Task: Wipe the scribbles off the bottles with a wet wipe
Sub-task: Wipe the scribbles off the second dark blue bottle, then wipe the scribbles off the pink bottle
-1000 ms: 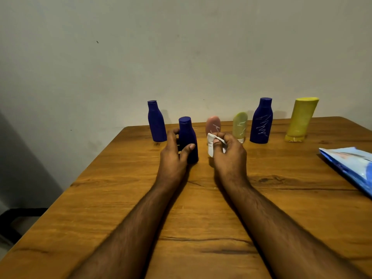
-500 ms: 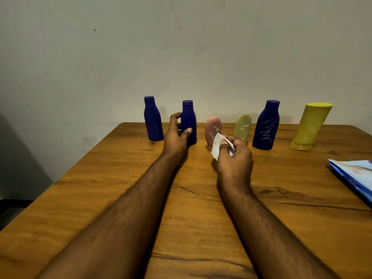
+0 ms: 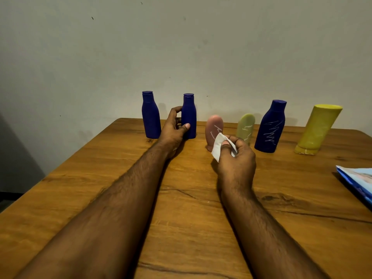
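Left hand: our left hand (image 3: 174, 125) curls round the second blue bottle (image 3: 189, 115), thumb in front and fingers behind, as it stands on the table (image 3: 100, 188) in the back row.

Right hand: our right hand (image 3: 235, 158) pinches the wet wipe (image 3: 218, 147) between thumb and fingers, just in front of the pink bottle (image 3: 213, 129).

Done: we see no marks on the faces shown by that bottle or by the first blue bottle (image 3: 150, 115) at the far left; we judge both clean, though their backs are hidden.

Left: white scribbles show on the pink bottle, the green bottle (image 3: 246, 125) and the big blue bottle (image 3: 270, 126). The yellow bottle (image 3: 318, 130) leans at the right end; we cannot tell whether it is marked. By our count roughly a third of the row is finished.

Next: we take the pink bottle to be next in line, as it stands nearest the wipe.

Around: a blue packet (image 3: 357, 182), likely the wipes, lies at the right edge, well apart from the row. A pale wall rises behind.

In the way: nothing blocks the pink bottle, but its narrow foot and close neighbours could let it tip under a careless reach.
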